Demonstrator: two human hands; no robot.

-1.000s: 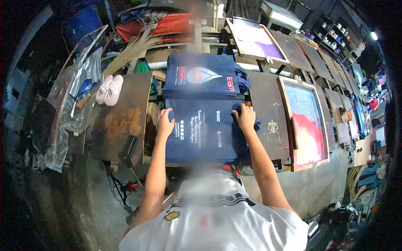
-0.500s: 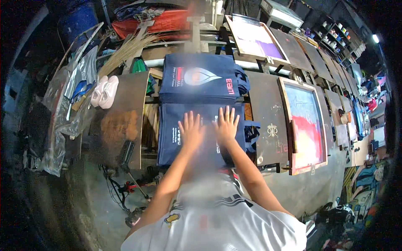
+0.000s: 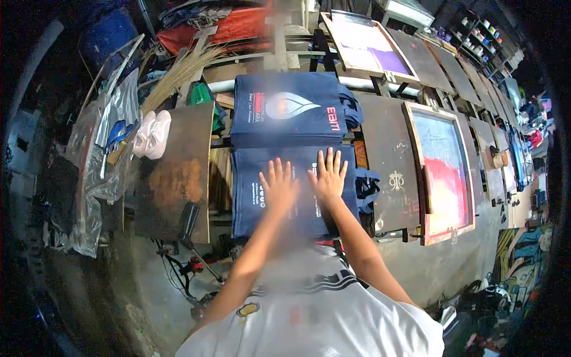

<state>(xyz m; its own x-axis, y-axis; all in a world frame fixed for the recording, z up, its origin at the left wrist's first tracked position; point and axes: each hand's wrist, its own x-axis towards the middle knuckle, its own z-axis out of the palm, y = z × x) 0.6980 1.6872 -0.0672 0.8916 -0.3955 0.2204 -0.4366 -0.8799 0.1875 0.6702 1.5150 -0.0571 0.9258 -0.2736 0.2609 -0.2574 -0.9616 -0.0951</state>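
Observation:
Two stacks of navy blue tote bags lie in front of me, one behind the other. My left hand rests flat on the near stack of tote bags, fingers spread. On the same stack, a little to the right, my right hand also lies palm down with its fingers apart. White print shows beside both hands, partly hidden under them. The far stack of tote bags has a white drop-shaped print and red lettering on top. Dark blue bag handles stick out to the right of the near stack.
To the left, pale pink shoes sit on a brown board, with straw bristles behind. On the right lie a wood-framed printing screen smeared red and a farther screen with purple ink. Shelves of bottles stand far right.
Both hands stay flat on the near stack. The whole scene has shifted slightly to the right in view, as the head has turned a little.

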